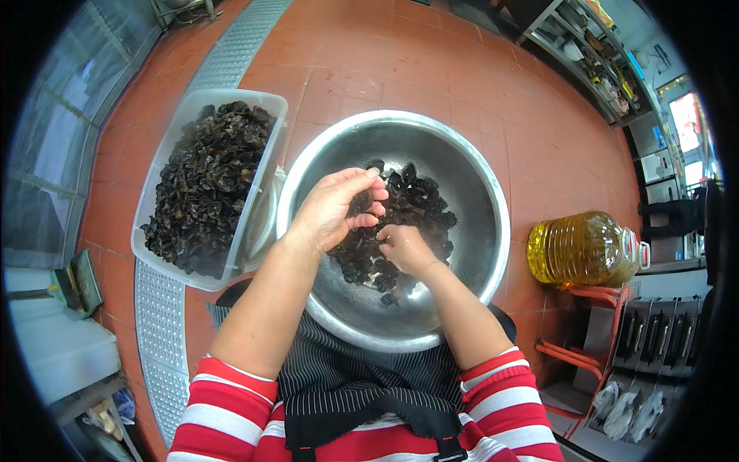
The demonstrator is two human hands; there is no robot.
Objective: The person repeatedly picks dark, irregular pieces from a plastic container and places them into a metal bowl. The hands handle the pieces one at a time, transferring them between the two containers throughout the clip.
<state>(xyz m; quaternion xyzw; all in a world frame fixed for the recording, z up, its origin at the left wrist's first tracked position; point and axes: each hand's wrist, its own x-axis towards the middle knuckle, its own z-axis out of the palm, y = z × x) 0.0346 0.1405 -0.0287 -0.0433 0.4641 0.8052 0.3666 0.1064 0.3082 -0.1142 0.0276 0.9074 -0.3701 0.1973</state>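
Note:
A large round metal basin (473, 242) stands before me with a heap of dark, frilly pieces, apparently wood ear mushrooms (424, 202), on its perforated-looking bottom. Over the heap's left side, my left hand (346, 205) curls its fingers around a dark piece, partly hidden by the fingers. Just below and right of it, my right hand (404, 248) is over the heap with thumb and fingers pinched together; whether a piece is between them cannot be told. Left of the basin, a translucent plastic tub (268, 104) holds a much larger pile of the same dark pieces (213, 185).
A large bottle of yellow oil (577, 248) is at the right, above an orange-red metal frame (577, 358). A perforated metal drain cover (161, 323) runs along the tiled floor at left. Shelving (600, 63) stands at upper right, and a white container (63, 352) at lower left.

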